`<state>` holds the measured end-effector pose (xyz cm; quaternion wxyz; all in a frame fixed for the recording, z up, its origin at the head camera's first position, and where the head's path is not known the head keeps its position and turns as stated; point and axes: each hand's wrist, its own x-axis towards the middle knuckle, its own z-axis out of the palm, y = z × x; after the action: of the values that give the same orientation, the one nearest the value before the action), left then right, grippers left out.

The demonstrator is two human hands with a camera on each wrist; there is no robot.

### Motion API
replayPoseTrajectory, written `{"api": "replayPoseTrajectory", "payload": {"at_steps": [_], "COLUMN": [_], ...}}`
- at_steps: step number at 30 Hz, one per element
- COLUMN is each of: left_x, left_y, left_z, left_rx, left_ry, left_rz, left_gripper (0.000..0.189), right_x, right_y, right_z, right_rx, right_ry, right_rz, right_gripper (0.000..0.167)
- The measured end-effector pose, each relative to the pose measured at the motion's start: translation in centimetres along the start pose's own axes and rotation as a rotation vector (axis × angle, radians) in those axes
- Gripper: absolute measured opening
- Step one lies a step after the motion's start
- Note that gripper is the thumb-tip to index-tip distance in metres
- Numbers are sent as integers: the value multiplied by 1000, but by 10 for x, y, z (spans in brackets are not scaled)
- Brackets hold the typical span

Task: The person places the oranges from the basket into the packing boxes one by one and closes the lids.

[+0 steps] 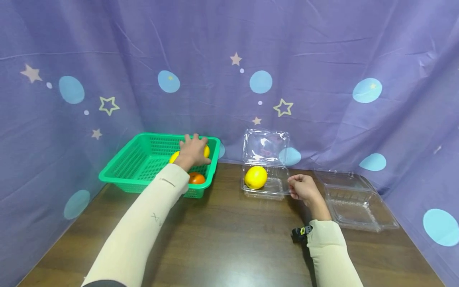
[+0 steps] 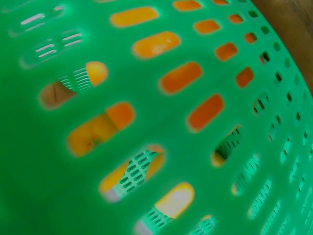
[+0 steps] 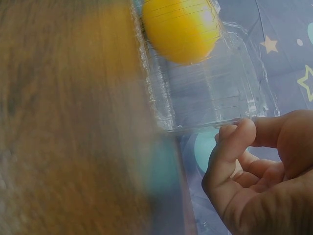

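Observation:
My left hand (image 1: 193, 151) reaches into the right end of a green plastic basket (image 1: 123, 157), its fingers spread over the fruit. Yellow fruit shows on both sides of it, one piece (image 1: 174, 157) at the left and another (image 1: 206, 151) at the right; whether the fingers touch either is hidden. Nearer the front wall lies a round orange fruit (image 1: 196, 178). My right hand (image 1: 304, 187) pinches the right rim of a clear plastic clamshell box (image 1: 274, 185) between thumb and forefinger. Inside that box, on the left, sits a yellow lemon-like fruit (image 3: 181, 29). The box's lid (image 1: 266, 147) stands raised behind it.
A second clear clamshell box (image 1: 353, 205) stands opened at the right side of the brown wooden table (image 1: 222, 239). Behind the table hangs a purple curtain (image 1: 215, 52) with stars and dots. The basket's slotted wall (image 2: 146, 107) fills the left wrist view.

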<state>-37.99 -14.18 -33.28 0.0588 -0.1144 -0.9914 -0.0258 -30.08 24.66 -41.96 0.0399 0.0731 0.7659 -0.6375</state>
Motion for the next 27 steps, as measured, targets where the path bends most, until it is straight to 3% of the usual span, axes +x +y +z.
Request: {"api": "replayPoseTrajectory", "payload": {"at_steps": [8, 14, 22, 27], "left_x": [5, 0, -5, -3], "left_y": [8, 16, 36, 53], "left_z": [-1, -13, -27, -29], "left_rx": [3, 10, 26, 57], "left_ry": [15, 42, 77, 111], "left_rz": [-5, 7, 58, 98], "left_gripper": [85, 87, 83, 81], "right_x": [-2, -2, -3, -3], "right_y": [3, 3, 2, 1], "right_z": [-6, -6, -3, -1], "right_rx": [-7, -6, 3, 2], "right_ry": [-7, 2, -14, -19], "right_rz": [-18, -17, -21, -19], "right_gripper": [20, 21, 20, 19]}}
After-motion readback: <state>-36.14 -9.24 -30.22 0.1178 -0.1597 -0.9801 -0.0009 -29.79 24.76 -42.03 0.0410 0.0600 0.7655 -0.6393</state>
